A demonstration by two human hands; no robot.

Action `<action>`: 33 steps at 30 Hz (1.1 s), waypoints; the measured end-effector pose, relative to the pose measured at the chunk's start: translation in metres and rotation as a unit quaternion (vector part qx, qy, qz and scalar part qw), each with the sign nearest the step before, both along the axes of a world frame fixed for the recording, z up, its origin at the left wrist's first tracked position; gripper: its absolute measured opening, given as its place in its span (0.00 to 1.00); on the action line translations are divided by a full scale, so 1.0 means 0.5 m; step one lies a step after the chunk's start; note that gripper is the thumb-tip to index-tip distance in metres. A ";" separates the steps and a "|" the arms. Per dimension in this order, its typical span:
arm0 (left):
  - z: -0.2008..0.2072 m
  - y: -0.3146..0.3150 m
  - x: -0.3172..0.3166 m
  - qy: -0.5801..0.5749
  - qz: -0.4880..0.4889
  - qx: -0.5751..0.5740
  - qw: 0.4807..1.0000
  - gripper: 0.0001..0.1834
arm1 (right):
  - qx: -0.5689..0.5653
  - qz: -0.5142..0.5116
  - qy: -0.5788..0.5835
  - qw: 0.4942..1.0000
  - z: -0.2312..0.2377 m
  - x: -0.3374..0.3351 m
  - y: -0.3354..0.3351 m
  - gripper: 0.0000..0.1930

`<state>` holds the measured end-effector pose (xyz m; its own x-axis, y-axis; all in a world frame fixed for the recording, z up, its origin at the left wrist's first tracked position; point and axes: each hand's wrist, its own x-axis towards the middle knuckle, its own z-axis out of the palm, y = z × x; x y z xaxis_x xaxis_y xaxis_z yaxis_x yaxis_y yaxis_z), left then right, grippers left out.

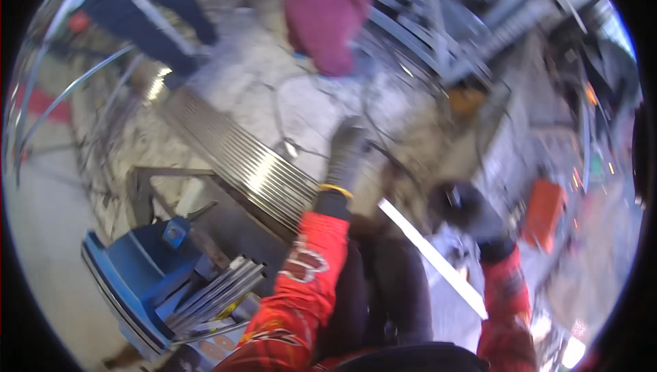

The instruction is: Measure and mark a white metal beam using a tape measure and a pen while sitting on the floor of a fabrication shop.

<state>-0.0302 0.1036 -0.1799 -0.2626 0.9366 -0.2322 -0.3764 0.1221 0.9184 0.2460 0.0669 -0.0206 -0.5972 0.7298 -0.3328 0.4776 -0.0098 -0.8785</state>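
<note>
My left hand (pixel 348 145), in a dark glove with a yellow band at the wrist, reaches forward over the dusty floor. It is nearest to a row of shiny metal tubes (pixel 256 167) on its left. Its fingers are smeared, and nothing shows plainly in them. My right hand (pixel 465 209), also dark-gloved, is beside a bright white flat strip (pixel 434 259) that slants between my leg and right forearm. Blur hides its fingers and whether it holds anything. I cannot tell whether it touches the strip.
A blue machine (pixel 130 269) with several loose metal tubes (pixel 219 293) stands at lower left. An orange box (pixel 544 214) is at right. Cables (pixel 280 115) cross the floor. Ahead are a person in maroon (pixel 328 13), another in dark clothes (pixel 147 9), and a metal frame (pixel 438 23).
</note>
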 end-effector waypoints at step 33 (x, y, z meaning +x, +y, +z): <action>0.529 -0.280 0.028 0.508 -0.389 -0.068 0.766 0.11 | -0.207 -0.408 -0.109 0.882 -0.179 0.335 -0.537 0.17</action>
